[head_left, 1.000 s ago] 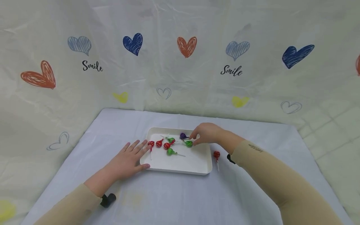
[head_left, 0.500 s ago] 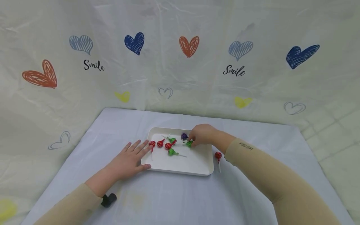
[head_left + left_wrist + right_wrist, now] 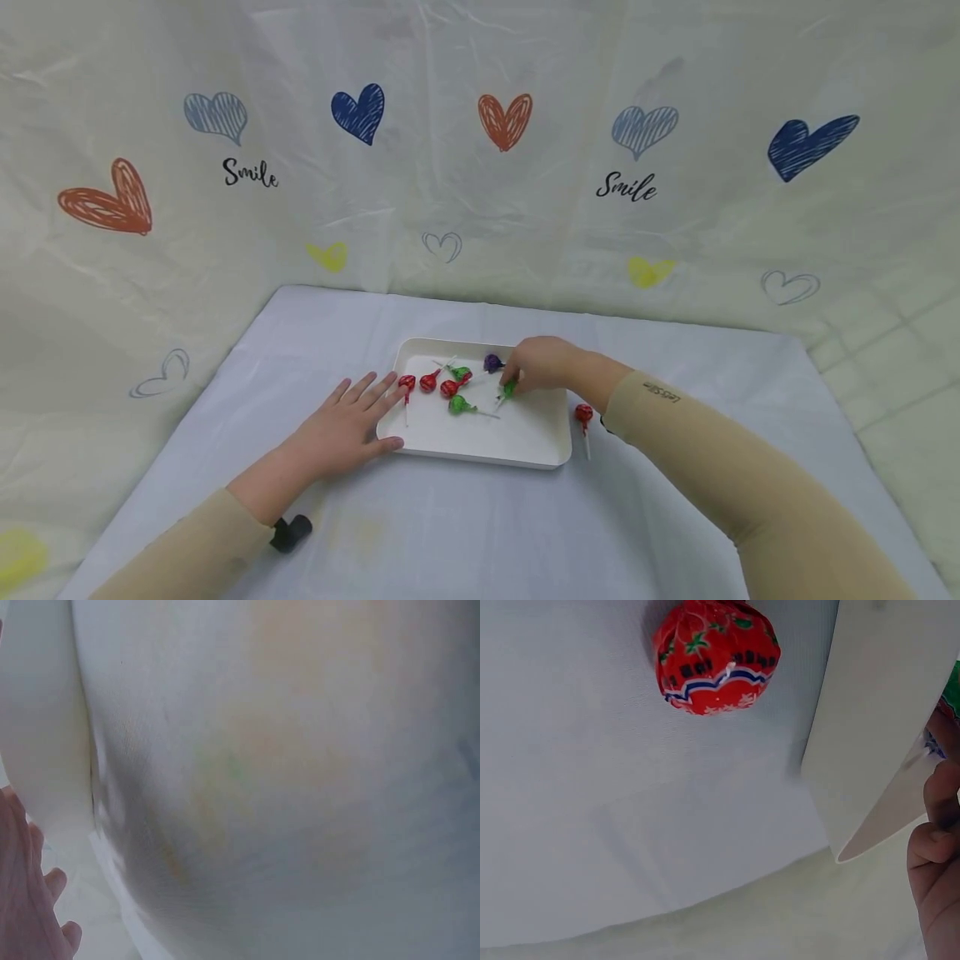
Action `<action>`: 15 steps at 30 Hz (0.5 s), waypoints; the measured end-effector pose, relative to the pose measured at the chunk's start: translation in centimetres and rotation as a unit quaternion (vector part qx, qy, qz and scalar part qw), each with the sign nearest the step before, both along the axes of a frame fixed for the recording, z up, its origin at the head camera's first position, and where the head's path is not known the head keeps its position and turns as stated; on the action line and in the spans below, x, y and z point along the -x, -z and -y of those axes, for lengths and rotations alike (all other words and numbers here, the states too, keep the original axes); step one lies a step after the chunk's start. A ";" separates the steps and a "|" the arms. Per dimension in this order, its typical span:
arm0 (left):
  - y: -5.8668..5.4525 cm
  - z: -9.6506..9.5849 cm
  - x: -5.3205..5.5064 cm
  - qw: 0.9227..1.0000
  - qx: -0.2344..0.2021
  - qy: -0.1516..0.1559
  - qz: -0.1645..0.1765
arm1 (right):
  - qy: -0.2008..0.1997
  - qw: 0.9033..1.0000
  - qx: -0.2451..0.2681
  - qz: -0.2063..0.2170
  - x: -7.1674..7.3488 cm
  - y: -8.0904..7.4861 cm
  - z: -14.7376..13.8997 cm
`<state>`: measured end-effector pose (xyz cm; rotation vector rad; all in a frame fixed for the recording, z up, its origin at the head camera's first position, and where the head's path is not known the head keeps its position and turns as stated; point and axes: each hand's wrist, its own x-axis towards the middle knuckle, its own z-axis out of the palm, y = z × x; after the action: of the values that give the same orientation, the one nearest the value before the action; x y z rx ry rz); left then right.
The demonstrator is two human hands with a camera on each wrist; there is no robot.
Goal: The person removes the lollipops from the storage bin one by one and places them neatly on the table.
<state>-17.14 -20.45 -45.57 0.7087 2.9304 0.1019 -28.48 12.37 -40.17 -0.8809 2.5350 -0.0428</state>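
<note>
The green lollipop (image 3: 510,388) had a bright, crinkled wrapper, small beside the fingers that covered part of it. It was in the right half of the white tray (image 3: 517,437), at the fingertips of the right hand (image 3: 542,363), whose curled fingers and thumb pinched it. The purple lollipop (image 3: 492,362) lay just beyond, near the tray's far wall and close to those fingers. Left of the grip, three red lollipops (image 3: 427,382) and two more green ones (image 3: 459,405) lay loosely grouped. The left hand (image 3: 330,429) was spread flat, its fingers and thumb reaching over the tray's left rim. A separate red lollipop (image 3: 583,413) lay on the cloth (image 3: 465,533) outside the right wall; the right wrist view showed its leaf marks and blue-and-white wavy band. There, the pinched wrapper was a green sliver cut off by the frame edge. The left wrist view was mostly blurred cloth, with the hand cropped.
</note>
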 end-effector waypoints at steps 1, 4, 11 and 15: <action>0.0 0.0 0.0 1.000 0.002 0.000 0.000 | -0.003 1.000 0.001 0.002 -0.1 0.0 -0.1; -0.1 0.0 0.0 1.000 0.004 0.000 -0.002 | -0.010 1.000 0.001 0.007 -0.5 0.0 -0.2; -0.1 0.0 0.0 1.000 0.004 0.004 -0.001 | -0.029 1.000 -0.003 0.011 -1.3 0.0 -0.3; -0.2 -0.1 -0.2 1.000 0.006 0.004 0.003 | -0.042 0.999 0.011 0.011 -1.3 -0.7 -0.6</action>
<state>-16.99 -20.39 -45.33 0.7163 2.9205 0.0844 -27.19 13.00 -39.46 -0.9900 2.4794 -0.0521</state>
